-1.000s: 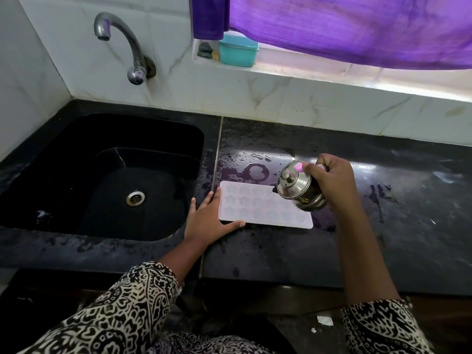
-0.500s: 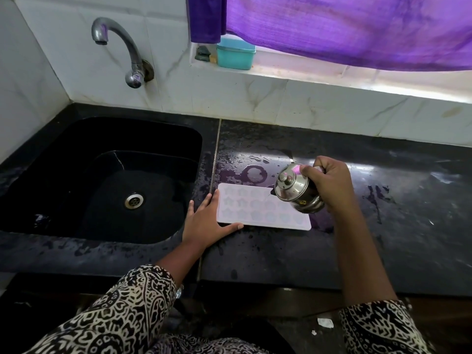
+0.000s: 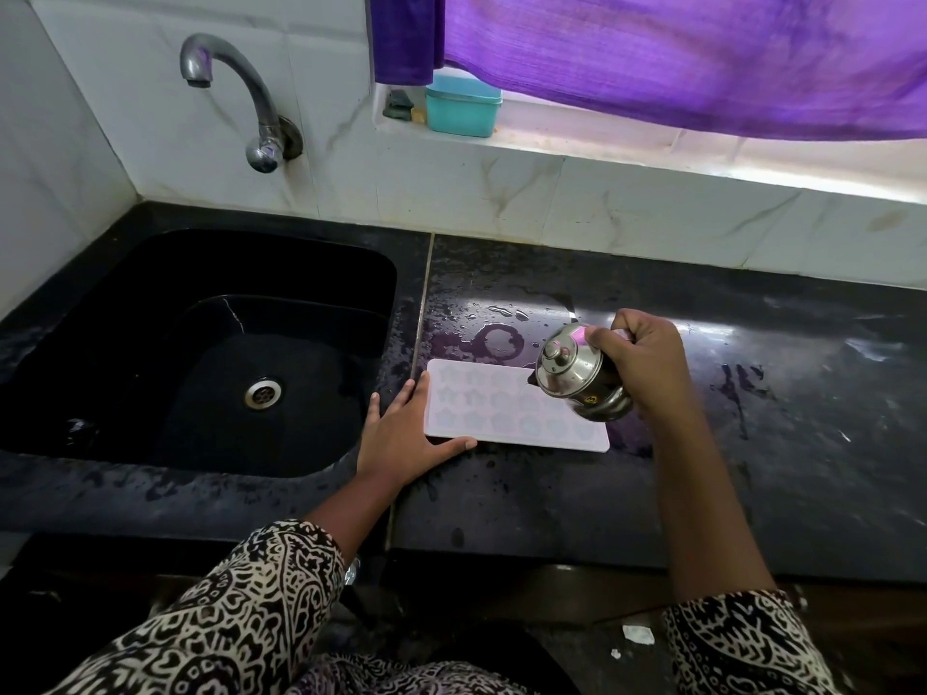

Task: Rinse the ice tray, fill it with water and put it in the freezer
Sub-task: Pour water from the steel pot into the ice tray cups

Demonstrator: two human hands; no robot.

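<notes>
A pale pink ice tray [image 3: 501,408] with star-shaped cells lies flat on the black counter [image 3: 752,443], just right of the sink. My left hand [image 3: 401,433] rests flat on the counter against the tray's left end, fingers straight and thumb along its near edge. My right hand [image 3: 637,363] grips a small steel lidded jug [image 3: 577,378], tilted with its spout down over the tray's right half.
A black sink [image 3: 150,353] with a steel drain [image 3: 262,392] lies to the left, under a wall tap [image 3: 230,92]. Water puddles sit behind the tray. A teal box [image 3: 464,105] stands on the window sill below a purple curtain [image 3: 702,57].
The jug has stayed tilted over the tray's right half with hardly any shift. My left hand has kept its place at the tray's left end.
</notes>
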